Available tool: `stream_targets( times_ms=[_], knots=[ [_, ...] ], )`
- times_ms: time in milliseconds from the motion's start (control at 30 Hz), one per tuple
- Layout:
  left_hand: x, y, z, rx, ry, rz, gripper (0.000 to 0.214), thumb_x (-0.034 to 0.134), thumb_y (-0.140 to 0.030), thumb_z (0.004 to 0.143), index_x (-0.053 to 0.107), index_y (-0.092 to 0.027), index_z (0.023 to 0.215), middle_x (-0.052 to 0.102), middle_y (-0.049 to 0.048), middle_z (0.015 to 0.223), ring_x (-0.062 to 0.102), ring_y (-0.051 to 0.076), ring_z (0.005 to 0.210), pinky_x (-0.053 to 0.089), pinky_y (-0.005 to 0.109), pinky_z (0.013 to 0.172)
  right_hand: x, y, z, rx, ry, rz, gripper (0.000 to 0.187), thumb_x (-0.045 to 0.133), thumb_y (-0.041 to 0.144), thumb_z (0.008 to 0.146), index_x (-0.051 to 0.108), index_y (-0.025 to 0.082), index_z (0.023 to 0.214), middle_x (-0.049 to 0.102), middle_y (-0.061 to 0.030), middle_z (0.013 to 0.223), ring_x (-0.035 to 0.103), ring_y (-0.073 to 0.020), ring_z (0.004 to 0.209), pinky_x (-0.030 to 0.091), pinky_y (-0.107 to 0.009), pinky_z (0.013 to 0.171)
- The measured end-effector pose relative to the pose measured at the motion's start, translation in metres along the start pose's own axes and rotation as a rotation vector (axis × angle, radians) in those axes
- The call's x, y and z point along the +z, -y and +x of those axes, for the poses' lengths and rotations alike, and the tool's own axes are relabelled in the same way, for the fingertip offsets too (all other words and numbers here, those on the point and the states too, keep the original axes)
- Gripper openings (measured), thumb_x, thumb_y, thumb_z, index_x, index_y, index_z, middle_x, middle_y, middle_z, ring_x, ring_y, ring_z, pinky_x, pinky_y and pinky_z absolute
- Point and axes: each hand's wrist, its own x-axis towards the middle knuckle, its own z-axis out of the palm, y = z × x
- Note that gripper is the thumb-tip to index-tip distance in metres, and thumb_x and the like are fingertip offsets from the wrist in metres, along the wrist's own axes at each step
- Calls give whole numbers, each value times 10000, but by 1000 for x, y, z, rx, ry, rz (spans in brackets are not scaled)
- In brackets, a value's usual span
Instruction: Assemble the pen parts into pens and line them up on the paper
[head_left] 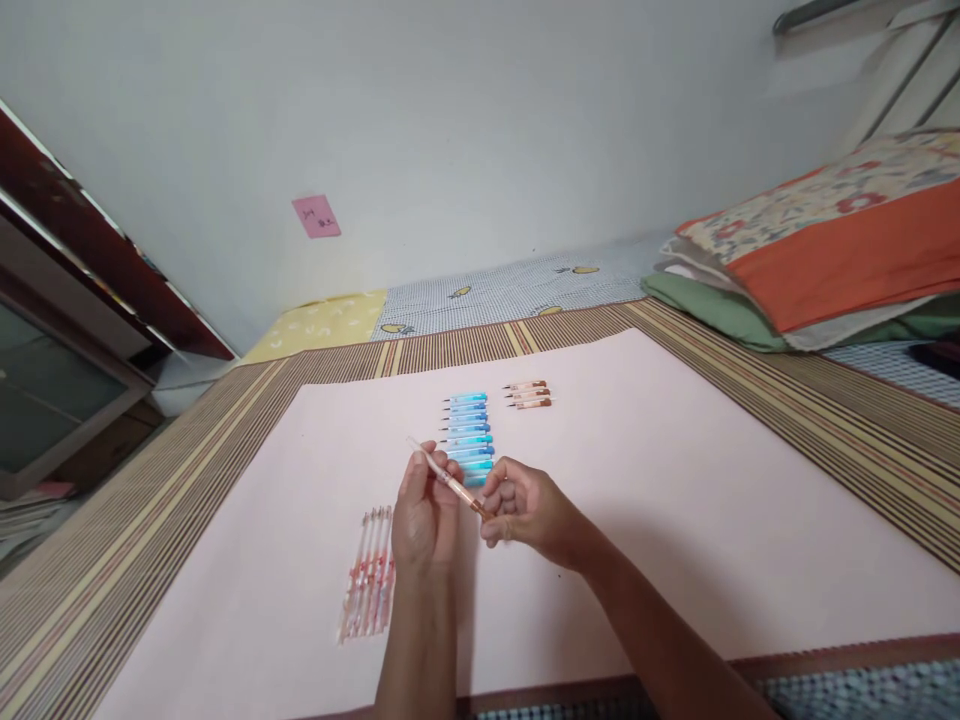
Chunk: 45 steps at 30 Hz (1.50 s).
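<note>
A slim pen (459, 489) with a pale barrel and a brown end slants between my two hands. My left hand (426, 505) is closed around its whitish, pointed end. The fingers of my right hand (534, 508) pinch the brown end. Just beyond my hands, several blue pens (466, 418) lie side by side in a column, partly hidden by my left hand. Three brown-and-cream pens (529, 394) lie to their right. Nearer me, to the left, rests a row of several clear pens with pink and red patterns (367, 575), partly behind my left forearm.
A large pale pink sheet (675, 450) lies under the pens on a striped mat (247, 430). Folded bedding with an orange-edged floral piece (840, 240) is stacked at the right. A pink note (316, 216) is stuck on the wall behind.
</note>
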Motion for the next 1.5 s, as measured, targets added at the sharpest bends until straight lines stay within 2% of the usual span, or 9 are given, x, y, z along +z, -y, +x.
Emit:
stream_targets(
  times_ms=[133, 433, 600, 733, 833, 967, 1100, 1367, 1500],
  knots=[
    [3, -2, 1, -20, -55, -38, 121, 747, -233, 821, 687, -129, 836, 586, -14, 698, 592, 81, 640, 506, 199, 665, 11, -5, 1, -46, -44, -3, 388, 859, 276, 662, 563, 206, 902, 662, 37, 709, 632, -142, 628, 497, -303, 647],
    [3, -8, 0, -89, -212, -59, 121, 689, -132, 863, 627, -136, 760, 601, -19, 664, 619, 79, 615, 516, 195, 629, 20, -5, -7, -91, -12, -375, 206, 738, 152, 727, 553, 220, 786, 507, 64, 663, 462, -115, 625, 366, -246, 585],
    [5, -8, 2, -131, -288, -85, 146, 561, -131, 949, 655, -123, 838, 673, 20, 731, 679, 101, 684, 543, 218, 682, 23, -3, -6, -82, -50, -317, 153, 704, 209, 790, 565, 219, 851, 537, 47, 717, 493, -119, 649, 400, -250, 605],
    [6, -1, -3, -101, -128, 64, 126, 634, -255, 921, 691, -142, 928, 759, 99, 979, 722, 198, 958, 552, 298, 825, 23, -6, 1, -29, -29, -157, 283, 634, 478, 880, 570, 202, 880, 612, 9, 742, 557, -126, 598, 444, -266, 571],
    [8, 5, -9, -138, 23, 174, 258, 737, -344, 839, 697, -144, 997, 763, 140, 1059, 701, 240, 1051, 530, 333, 886, 20, -8, 4, 5, -23, -66, 420, 523, 581, 924, 563, 187, 786, 554, 31, 608, 468, -92, 463, 348, -242, 476],
    [11, 7, -13, -158, 125, 265, 323, 801, -358, 773, 693, -148, 994, 777, 141, 1017, 711, 242, 1023, 497, 357, 935, 12, -5, 3, 54, -69, -4, 405, 540, 558, 921, 641, 166, 902, 425, 78, 527, 299, -72, 421, 206, -240, 447],
    [12, 9, -13, -120, 142, 311, 304, 824, -367, 744, 694, -147, 910, 784, 129, 977, 720, 257, 991, 497, 375, 912, 2, -4, 3, 51, -121, -50, 406, 583, 557, 880, 676, 162, 878, 350, 86, 516, 211, -77, 457, 148, -248, 463],
    [10, 15, -12, -13, 73, 369, 236, 813, -338, 753, 670, -150, 766, 771, 66, 793, 692, 165, 759, 487, 298, 798, 1, 1, 0, -155, -217, -446, 343, 542, 461, 931, 662, 165, 805, 416, 38, 625, 337, -105, 574, 260, -262, 538],
    [11, 12, -13, -42, 140, 379, 252, 807, -366, 755, 697, -155, 837, 777, 79, 837, 702, 190, 804, 488, 320, 833, -3, 9, -3, -55, -99, -355, 344, 518, 484, 940, 624, 173, 838, 494, 35, 621, 396, -100, 522, 304, -257, 518]
  ],
)
